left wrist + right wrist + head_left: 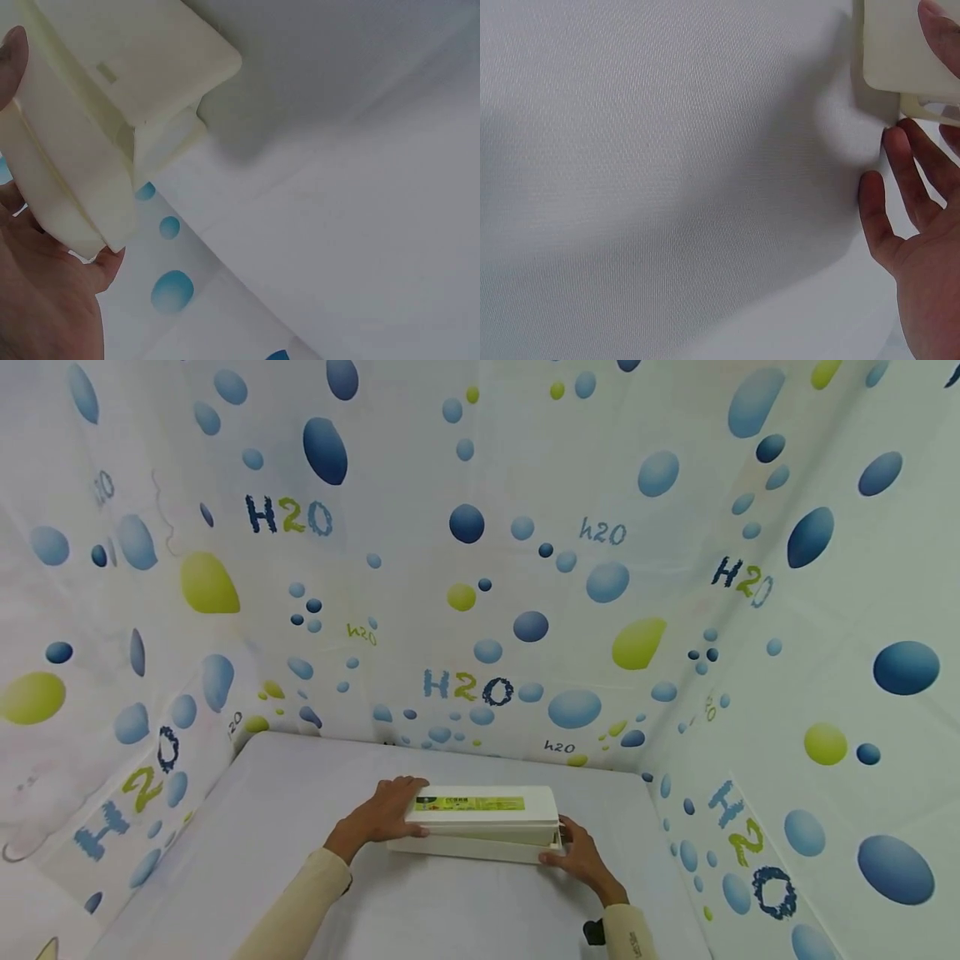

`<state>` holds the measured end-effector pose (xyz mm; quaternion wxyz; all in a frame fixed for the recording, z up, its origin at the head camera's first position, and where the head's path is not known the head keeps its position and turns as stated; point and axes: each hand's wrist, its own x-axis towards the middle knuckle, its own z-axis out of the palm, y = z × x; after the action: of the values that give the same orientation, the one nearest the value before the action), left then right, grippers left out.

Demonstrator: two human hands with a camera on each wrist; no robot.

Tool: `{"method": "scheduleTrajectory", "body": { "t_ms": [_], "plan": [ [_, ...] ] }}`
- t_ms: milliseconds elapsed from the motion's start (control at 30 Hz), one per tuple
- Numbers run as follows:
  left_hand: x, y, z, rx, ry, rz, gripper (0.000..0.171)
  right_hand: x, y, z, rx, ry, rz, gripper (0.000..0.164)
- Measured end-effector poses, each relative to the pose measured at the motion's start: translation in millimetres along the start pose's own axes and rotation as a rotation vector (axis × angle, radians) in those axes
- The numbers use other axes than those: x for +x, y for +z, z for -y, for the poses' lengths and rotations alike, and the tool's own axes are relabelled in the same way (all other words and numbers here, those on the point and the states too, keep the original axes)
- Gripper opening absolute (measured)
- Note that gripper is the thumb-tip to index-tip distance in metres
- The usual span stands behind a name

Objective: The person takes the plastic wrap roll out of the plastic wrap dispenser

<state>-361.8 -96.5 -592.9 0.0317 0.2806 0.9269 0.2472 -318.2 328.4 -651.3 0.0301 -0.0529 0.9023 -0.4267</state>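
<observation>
A long white plastic box [483, 828] with a yellow-green label [487, 803] lies across the white table, its length running left to right. Its lid [540, 806] sits slightly raised from the base [480, 847], with a thin gap that widens toward the right end. My left hand [390, 810] grips the left end, thumb at the front and fingers over the top and back. At the right end, my right hand [588, 860] holds the corner, thumb on the front of the base and fingers round the end. In the right wrist view some fingers [900, 157] spread beside the box end [907, 52].
The table [300, 793] has a plain white cover. Patterned curtains [465, 568] with blue and green drops and H2O lettering enclose it at the back and both sides. A dark band [594, 932] shows at the right sleeve.
</observation>
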Motion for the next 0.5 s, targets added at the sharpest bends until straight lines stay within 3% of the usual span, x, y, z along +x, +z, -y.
{"method": "scheduleTrajectory", "body": {
  "t_ms": [500],
  "plan": [
    [-21.3, -18.1, 14.8, -0.063, -0.103, -0.094, 0.093, -0.6, -0.4, -4.0, 0.036, 0.000, 0.010, 0.090]
  ]
}}
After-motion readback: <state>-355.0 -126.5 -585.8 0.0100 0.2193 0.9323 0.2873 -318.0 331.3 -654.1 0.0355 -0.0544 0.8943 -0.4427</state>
